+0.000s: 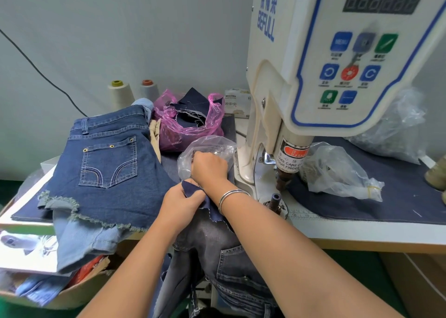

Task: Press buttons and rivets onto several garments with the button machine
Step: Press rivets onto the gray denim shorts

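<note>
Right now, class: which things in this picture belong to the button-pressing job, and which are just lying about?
Belonging to the job:
- cream button machine
- clear plastic bag the right hand reaches into
- dark blue denim scrap pinched by the left hand
- dark blue denim shorts

Lying about:
- two cream thread cones
- pink plastic bag of fabric offcuts
- black cable

My left grip (179, 203) has its fingers curled in a pinch. My right grip (209, 167) reaches forward, fingers curled downward, its forearm crossing just beside the left.
</note>
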